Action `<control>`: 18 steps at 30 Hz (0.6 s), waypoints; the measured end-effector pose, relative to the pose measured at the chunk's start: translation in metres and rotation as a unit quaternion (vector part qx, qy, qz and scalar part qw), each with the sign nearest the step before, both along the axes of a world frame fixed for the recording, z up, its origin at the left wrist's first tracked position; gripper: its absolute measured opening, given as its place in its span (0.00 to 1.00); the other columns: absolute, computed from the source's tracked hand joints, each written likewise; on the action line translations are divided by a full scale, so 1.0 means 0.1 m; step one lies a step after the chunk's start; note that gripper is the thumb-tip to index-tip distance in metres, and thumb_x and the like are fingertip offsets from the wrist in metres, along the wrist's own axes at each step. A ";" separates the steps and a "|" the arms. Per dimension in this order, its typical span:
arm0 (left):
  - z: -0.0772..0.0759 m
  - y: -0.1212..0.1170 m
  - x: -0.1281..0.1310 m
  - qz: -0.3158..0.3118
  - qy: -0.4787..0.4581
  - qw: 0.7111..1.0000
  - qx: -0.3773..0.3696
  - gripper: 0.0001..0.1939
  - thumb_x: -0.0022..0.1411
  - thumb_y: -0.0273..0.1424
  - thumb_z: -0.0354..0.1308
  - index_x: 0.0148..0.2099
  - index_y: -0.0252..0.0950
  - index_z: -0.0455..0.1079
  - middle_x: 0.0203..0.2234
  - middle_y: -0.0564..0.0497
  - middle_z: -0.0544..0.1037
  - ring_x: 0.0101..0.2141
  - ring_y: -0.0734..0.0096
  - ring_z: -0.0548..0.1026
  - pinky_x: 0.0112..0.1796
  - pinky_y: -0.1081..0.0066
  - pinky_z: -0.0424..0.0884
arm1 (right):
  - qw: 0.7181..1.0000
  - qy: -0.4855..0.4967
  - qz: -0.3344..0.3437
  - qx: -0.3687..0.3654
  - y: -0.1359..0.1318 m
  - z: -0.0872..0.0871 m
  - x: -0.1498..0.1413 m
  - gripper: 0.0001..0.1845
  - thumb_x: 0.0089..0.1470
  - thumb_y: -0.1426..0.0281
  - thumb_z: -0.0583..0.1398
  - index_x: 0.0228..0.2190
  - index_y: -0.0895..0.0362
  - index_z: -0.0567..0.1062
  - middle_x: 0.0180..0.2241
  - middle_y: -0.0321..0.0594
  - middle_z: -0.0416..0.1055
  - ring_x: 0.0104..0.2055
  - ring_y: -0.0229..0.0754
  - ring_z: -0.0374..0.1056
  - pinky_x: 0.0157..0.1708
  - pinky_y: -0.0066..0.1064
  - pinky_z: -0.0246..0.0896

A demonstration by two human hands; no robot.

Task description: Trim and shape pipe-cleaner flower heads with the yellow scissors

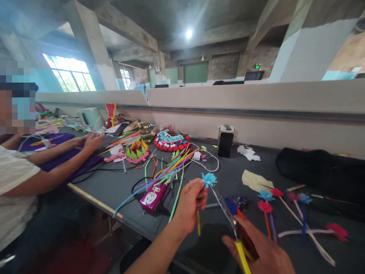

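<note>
A blue paper-like flower [209, 179] is pinched in the fingertips of my left hand [191, 201], above the dark table. Below that hand hangs a short yellow strip [199, 223]; whether it joins the flower is hidden. My right hand [261, 247] grips yellow-handled long-nose pliers [225, 207], their slim metal jaws reaching up to the underside of the bloom. To the right of my hands lie several finished-looking flowers on stems, among them a red one [265, 206], a blue one [266, 195] and another red one [338, 231].
A purple power strip [154, 198] sits left of my hands, beneath a bundle of coloured strips [173, 165]. Behind are a pompom-edged piece [171, 140], a phone [225, 144] and black cloth [316, 167]. At left, a co-worker's hands [92, 142] hold something thin.
</note>
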State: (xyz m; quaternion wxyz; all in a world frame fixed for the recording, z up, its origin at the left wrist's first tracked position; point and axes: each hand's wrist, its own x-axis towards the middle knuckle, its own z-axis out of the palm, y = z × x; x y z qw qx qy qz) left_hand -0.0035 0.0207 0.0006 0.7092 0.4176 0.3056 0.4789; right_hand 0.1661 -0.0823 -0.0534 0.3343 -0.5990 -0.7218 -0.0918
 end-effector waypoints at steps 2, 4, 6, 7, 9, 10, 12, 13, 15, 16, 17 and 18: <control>-0.01 -0.01 0.01 0.006 0.004 1.000 0.004 0.16 0.58 0.39 0.56 0.26 0.36 0.57 0.16 0.62 0.50 0.16 0.83 0.48 0.18 0.76 0.44 | 1.000 -0.002 -0.002 0.000 -0.01 0.01 -0.02 0.23 0.57 0.50 0.56 0.43 0.54 0.75 0.33 0.39 0.82 0.30 0.43 0.79 0.24 0.23 0.73; -0.01 -0.02 0.02 0.004 0.006 1.000 0.002 0.16 0.58 0.38 0.56 0.26 0.36 0.57 0.16 0.61 0.51 0.16 0.84 0.48 0.18 0.76 0.44 | 1.000 -0.008 -0.005 0.003 -0.01 0.02 -0.02 0.24 0.57 0.50 0.55 0.43 0.55 0.74 0.33 0.39 0.82 0.30 0.43 0.79 0.24 0.23 0.73; -0.01 -0.02 0.02 0.000 0.010 1.000 0.003 0.16 0.58 0.38 0.56 0.26 0.36 0.57 0.17 0.61 0.52 0.16 0.84 0.47 0.18 0.76 0.43 | 1.000 -0.017 -0.008 0.009 -0.02 0.02 -0.02 0.24 0.58 0.50 0.55 0.43 0.56 0.74 0.31 0.39 0.82 0.29 0.43 0.79 0.23 0.24 0.73; -0.01 -0.02 0.02 -0.002 0.012 1.000 0.003 0.16 0.58 0.38 0.56 0.26 0.36 0.57 0.17 0.61 0.52 0.16 0.84 0.47 0.18 0.76 0.43 | 1.000 -0.021 -0.010 0.011 -0.03 0.02 -0.02 0.24 0.58 0.50 0.54 0.42 0.56 0.74 0.31 0.38 0.82 0.28 0.43 0.79 0.23 0.24 0.73; 0.00 -0.03 0.02 -0.004 0.016 1.000 0.002 0.15 0.58 0.38 0.56 0.25 0.36 0.58 0.16 0.61 0.51 0.16 0.84 0.47 0.18 0.76 0.42 | 1.000 -0.021 -0.015 0.010 -0.04 0.02 -0.03 0.24 0.58 0.49 0.54 0.42 0.55 0.75 0.29 0.37 0.81 0.26 0.43 0.79 0.21 0.25 0.72; 0.01 -0.03 0.02 -0.003 0.017 1.000 0.002 0.15 0.58 0.38 0.56 0.25 0.36 0.58 0.16 0.61 0.51 0.16 0.84 0.46 0.18 0.77 0.42 | 1.000 -0.019 -0.017 0.007 -0.05 0.03 -0.03 0.24 0.58 0.49 0.54 0.41 0.55 0.75 0.28 0.37 0.81 0.26 0.43 0.79 0.20 0.25 0.72; 0.02 -0.03 0.02 0.002 0.019 1.000 0.003 0.15 0.58 0.37 0.56 0.25 0.36 0.58 0.16 0.61 0.51 0.16 0.84 0.47 0.18 0.77 0.43 | 1.000 -0.008 -0.015 0.001 -0.06 0.04 -0.04 0.24 0.59 0.49 0.53 0.41 0.55 0.75 0.26 0.37 0.81 0.24 0.43 0.78 0.19 0.25 0.70; 0.02 -0.03 0.01 0.004 0.021 1.000 0.004 0.15 0.58 0.37 0.56 0.25 0.36 0.58 0.16 0.61 0.51 0.16 0.83 0.47 0.18 0.77 0.43 | 1.000 -0.002 -0.010 -0.004 -0.06 0.04 -0.04 0.24 0.59 0.49 0.53 0.41 0.54 0.75 0.26 0.36 0.80 0.23 0.42 0.78 0.18 0.25 0.70; 0.02 -0.03 0.01 0.004 0.023 1.000 0.008 0.15 0.58 0.37 0.56 0.24 0.36 0.57 0.15 0.61 0.51 0.16 0.83 0.47 0.18 0.77 0.44 | 1.000 0.010 0.002 -0.010 -0.07 0.04 -0.05 0.24 0.59 0.49 0.53 0.41 0.54 0.75 0.26 0.37 0.81 0.22 0.42 0.77 0.19 0.24 0.69; 0.02 -0.03 0.00 0.001 0.023 1.000 0.011 0.16 0.58 0.37 0.55 0.24 0.36 0.57 0.15 0.61 0.51 0.16 0.83 0.47 0.18 0.77 0.44 | 1.000 0.014 0.005 -0.014 -0.07 0.04 -0.05 0.23 0.59 0.50 0.53 0.41 0.53 0.76 0.27 0.37 0.81 0.22 0.41 0.77 0.19 0.24 0.69; 0.02 -0.03 0.00 -0.002 0.021 1.000 0.016 0.15 0.58 0.36 0.55 0.24 0.36 0.56 0.16 0.61 0.51 0.16 0.83 0.47 0.18 0.77 0.43 | 1.000 0.017 0.004 -0.020 -0.07 0.05 -0.05 0.23 0.59 0.50 0.53 0.41 0.53 0.76 0.27 0.38 0.81 0.22 0.42 0.77 0.19 0.23 0.69; 0.01 -0.03 0.00 -0.004 0.020 1.000 0.020 0.15 0.58 0.36 0.55 0.24 0.36 0.56 0.16 0.61 0.51 0.16 0.83 0.47 0.18 0.77 0.43 | 0.999 0.021 0.002 -0.025 -0.07 0.05 -0.05 0.23 0.59 0.50 0.54 0.41 0.53 0.76 0.27 0.38 0.81 0.22 0.42 0.77 0.19 0.23 0.69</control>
